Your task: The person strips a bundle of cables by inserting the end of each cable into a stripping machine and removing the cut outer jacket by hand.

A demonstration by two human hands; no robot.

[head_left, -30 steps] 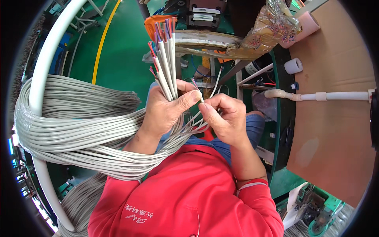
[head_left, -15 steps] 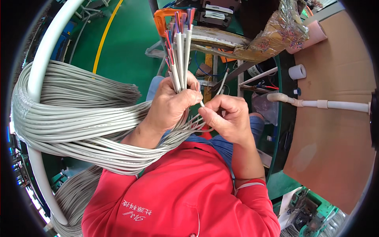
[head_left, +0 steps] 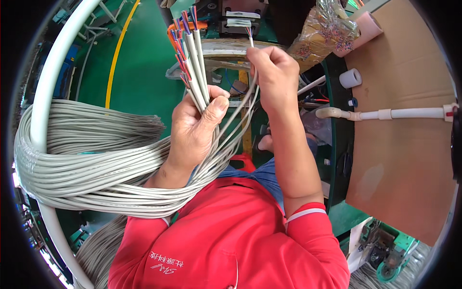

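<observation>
Brown board (head_left: 404, 159) is standing well to the right of the white pipe (head_left: 42, 96). Grey cables in a thick hank (head_left: 96, 168) are looping at that pipe and trailing rightward from it. Right of the pipe, the left hand (head_left: 195, 125) is gripping a bunch of cable ends (head_left: 192, 48), stripped tips pointing up. Farther right of the pipe, the right hand (head_left: 274, 72) is pinching a single cable (head_left: 251, 42) just below its stripped end. Together the cables are probably weighing heavily; each alone is likely feeling light, springy and rather smooth. Its thin coloured cores (head_left: 249, 31) are looking fragile, so the pale jacket below them is offering the safer hold.
</observation>
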